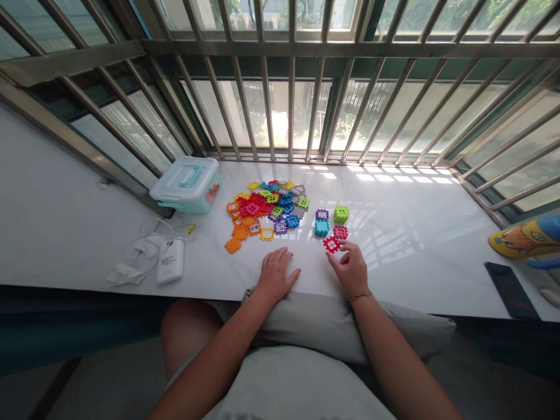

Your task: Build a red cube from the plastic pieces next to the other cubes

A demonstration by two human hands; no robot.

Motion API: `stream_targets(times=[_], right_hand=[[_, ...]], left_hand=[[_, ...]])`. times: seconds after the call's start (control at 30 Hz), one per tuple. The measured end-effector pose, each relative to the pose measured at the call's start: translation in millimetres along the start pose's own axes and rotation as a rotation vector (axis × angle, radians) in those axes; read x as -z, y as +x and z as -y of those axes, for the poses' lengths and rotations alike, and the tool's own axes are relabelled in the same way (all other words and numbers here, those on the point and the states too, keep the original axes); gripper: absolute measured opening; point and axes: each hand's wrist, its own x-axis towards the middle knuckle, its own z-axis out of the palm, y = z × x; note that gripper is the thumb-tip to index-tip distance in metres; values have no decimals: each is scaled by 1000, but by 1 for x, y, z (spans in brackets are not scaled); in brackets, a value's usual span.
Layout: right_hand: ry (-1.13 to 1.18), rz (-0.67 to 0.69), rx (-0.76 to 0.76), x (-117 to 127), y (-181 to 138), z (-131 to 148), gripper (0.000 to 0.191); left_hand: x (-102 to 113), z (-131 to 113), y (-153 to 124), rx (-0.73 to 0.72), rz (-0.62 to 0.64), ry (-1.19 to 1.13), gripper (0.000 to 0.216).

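My left hand (275, 273) lies flat on the white sill with its fingers stretched out, holding nothing. My right hand (349, 265) rests beside it, fingertips touching a flat red plastic tile (332, 244). Just beyond lie a second red tile (340, 231), a blue and purple assembled block (322, 222) and a green cube (340, 214). A heap of several coloured interlocking tiles (265, 210) lies further left, ahead of my left hand.
A pale turquoise lidded storage box (187, 185) stands at the back left. A white power bank (170, 260) with tangled cables lies near the front left. A dark phone (511, 290) and a yellow and blue toy (525, 239) sit at the right. Metal window bars (291, 111) close the back.
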Motion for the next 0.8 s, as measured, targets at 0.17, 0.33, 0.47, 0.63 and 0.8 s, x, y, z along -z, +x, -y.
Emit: stream_targets(times=[0.17,0.33,0.47,0.63,0.8], right_hand=[[-130,-183,-173,6,29,-20,43],[-241,-105,-259,-9,45,-30,47],[-310,-69,-239,-19,52,-31,46],[-376,-53,-220,-22,57,-32,41],[-390,-41,-233,-22,56,-30,40]], left_hand=[[-5,2,1,7,73,87,68],[-7,3,1,-6,85,121,69],[-4,2,2,-2,89,120,67],[-3,1,2,-4,88,110,67],[-3,2,3,-6,85,116,67]])
